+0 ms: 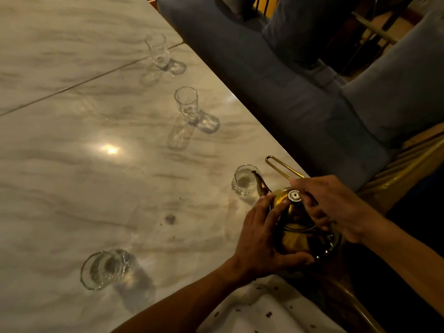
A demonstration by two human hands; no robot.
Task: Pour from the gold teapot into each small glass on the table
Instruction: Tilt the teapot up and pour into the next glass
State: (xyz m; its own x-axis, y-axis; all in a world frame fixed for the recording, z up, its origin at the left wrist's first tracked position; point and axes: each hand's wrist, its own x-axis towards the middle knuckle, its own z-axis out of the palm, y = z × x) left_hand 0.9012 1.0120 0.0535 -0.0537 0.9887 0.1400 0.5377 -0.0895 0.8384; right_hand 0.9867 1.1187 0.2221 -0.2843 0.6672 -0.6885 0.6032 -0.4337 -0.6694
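Gold teapot [300, 231] at the marble table [72, 164] near edge, left hand [259, 239] cupping its body, right hand [336, 207] fingers closed on the handle, hiding the far side, spout beside nearest glass [243, 181], contents unclear.

Four small clear glasses stand on the marble surface [72, 164]: the far glass [157, 52], the second glass [187, 105], the third glass [243, 180] by the spout, and the near glass [105, 269] at the lower left. There is one gold teapot [300, 234], with one curved spout [260, 183], one looped wire handle [281, 168] and one silver-topped lid knob [294, 195]. Two hands are on it, the left hand [262, 239] and the right hand [336, 207]. One seam line [91, 79] crosses the surface. One bright light reflection [111, 149] shows on it. Two blue-grey upholstered chairs, one chair [276, 75] and another chair [403, 92], stand along the far edge.
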